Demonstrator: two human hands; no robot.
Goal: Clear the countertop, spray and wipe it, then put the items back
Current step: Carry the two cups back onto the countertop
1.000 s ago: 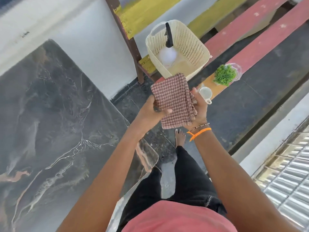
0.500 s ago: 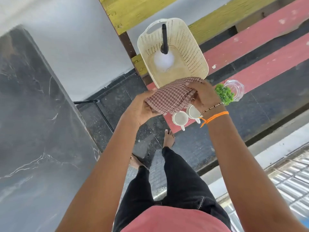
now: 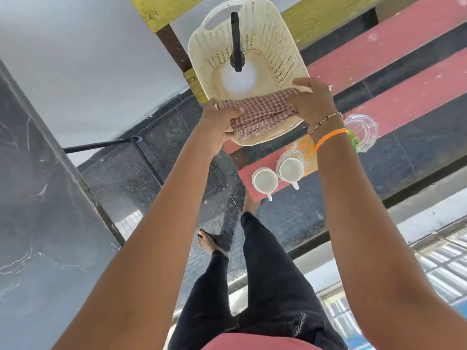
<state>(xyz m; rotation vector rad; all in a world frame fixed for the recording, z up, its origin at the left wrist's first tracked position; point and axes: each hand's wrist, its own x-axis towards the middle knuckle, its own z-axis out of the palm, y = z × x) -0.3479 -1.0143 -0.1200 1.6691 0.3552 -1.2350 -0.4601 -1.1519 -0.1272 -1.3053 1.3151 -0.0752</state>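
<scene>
I hold a folded red-and-white checked cloth [image 3: 260,113] over the near rim of a cream plastic basket [image 3: 275,44]. My left hand [image 3: 218,122] grips its left end and my right hand [image 3: 312,102] grips its right end. Inside the basket stands a white spray bottle [image 3: 237,78] with a black nozzle. Two white cups [image 3: 265,180] sit on the red bench just below the basket. A glass holder with a green plant [image 3: 364,132] shows behind my right wrist. The dark marble countertop [image 3: 38,223] lies at the left.
The red bench [image 3: 404,97] runs to the upper right, with a yellow wooden frame [image 3: 161,8] behind the basket. My legs and bare feet stand on the dark floor [image 3: 164,178]. A black rod [image 3: 101,145] juts out beside the counter.
I have stepped toward the bench and carried the cloth from chest height up and forward over the basket's near rim. The counter has slid to the left edge of view.
</scene>
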